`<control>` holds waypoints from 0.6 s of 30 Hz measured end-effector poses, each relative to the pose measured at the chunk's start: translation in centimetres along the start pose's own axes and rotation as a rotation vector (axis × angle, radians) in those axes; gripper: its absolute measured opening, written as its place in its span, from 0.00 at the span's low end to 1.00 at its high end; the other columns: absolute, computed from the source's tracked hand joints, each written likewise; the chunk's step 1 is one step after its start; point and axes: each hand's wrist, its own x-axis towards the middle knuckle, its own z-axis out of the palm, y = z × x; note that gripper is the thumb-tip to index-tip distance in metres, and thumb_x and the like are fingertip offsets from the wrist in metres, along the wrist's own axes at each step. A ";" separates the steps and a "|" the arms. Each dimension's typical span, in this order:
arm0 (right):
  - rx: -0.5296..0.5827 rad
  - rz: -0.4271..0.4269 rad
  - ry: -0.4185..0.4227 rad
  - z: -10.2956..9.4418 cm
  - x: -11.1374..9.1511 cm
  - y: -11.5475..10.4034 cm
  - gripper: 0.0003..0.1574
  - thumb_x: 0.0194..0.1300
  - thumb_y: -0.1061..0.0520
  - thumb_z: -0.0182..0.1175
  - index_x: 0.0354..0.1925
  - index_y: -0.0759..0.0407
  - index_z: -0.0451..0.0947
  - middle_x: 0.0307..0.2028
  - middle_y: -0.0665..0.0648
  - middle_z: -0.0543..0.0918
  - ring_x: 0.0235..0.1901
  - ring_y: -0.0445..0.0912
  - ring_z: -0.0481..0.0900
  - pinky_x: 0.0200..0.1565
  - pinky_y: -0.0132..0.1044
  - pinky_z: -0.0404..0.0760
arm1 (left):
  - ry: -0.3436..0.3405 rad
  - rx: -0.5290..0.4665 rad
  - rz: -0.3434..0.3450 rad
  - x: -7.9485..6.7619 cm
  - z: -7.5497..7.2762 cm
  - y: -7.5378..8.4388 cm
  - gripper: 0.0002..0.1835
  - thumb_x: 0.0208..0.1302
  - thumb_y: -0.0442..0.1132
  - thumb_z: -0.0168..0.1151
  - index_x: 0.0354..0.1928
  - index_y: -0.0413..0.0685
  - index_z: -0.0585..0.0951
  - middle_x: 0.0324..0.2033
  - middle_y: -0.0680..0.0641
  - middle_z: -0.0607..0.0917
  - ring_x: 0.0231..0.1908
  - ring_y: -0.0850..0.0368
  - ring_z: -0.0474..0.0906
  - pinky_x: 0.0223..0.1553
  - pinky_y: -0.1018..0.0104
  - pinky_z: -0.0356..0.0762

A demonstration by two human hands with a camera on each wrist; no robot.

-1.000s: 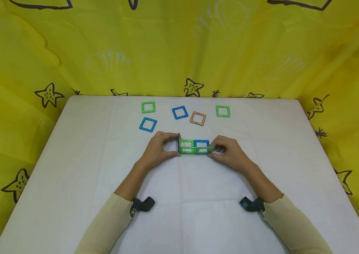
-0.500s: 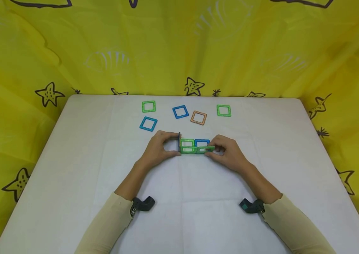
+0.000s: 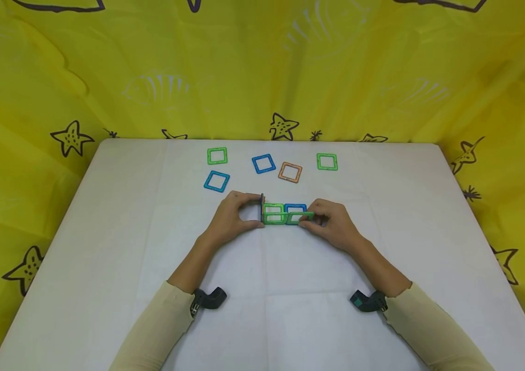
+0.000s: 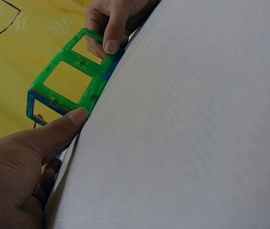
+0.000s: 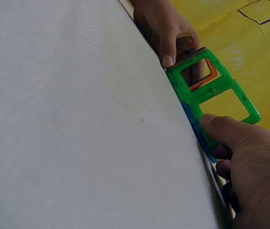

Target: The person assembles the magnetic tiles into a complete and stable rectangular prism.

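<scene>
A small structure of square magnetic tiles stands mid-table between my hands. A green tile (image 3: 274,207) and a blue tile (image 3: 296,206) form its back part in the head view. Along the front, a left green tile (image 4: 67,81) and a right green tile (image 5: 246,101) stand side by side, joined at their edges. My left hand (image 3: 227,219) grips an upright blue tile (image 4: 29,102) at the left end between thumb and fingers. With thumb and curled fingers, my right hand (image 3: 334,220) pinches the right green front tile. An orange tile (image 5: 214,71) shows behind the left green one.
Loose magnetic tiles lie farther back on the white table (image 3: 262,319): green (image 3: 217,149), light blue (image 3: 206,184), blue (image 3: 264,171), orange (image 3: 290,181) and another green (image 3: 327,168). A yellow patterned curtain (image 3: 234,93) surrounds the table's back and sides.
My right thumb has slid slightly left along the right green front tile, which stands a little more upright. The left hand and the loose tiles stay where they were.
</scene>
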 end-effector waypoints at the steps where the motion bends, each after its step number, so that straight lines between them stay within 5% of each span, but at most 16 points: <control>1: 0.004 0.001 0.001 0.0 0.0 0.0 0.05 0.60 0.65 0.77 0.34 0.60 0.90 0.33 0.47 0.84 0.29 0.45 0.74 0.30 0.31 0.72 | 0.000 -0.001 0.000 0.0 0.0 0.0 0.36 0.52 0.41 0.86 0.65 0.49 0.84 0.56 0.45 0.82 0.58 0.47 0.74 0.60 0.51 0.77; 18: 0.000 0.002 0.000 0.1 0.0 0.0 0.11 0.57 0.66 0.79 0.36 0.54 0.90 0.33 0.46 0.83 0.29 0.44 0.75 0.31 0.30 0.73 | -0.001 0.007 0.002 0.1 0.0 -0.1 0.35 0.53 0.41 0.85 0.65 0.49 0.84 0.56 0.46 0.82 0.58 0.48 0.74 0.59 0.52 0.77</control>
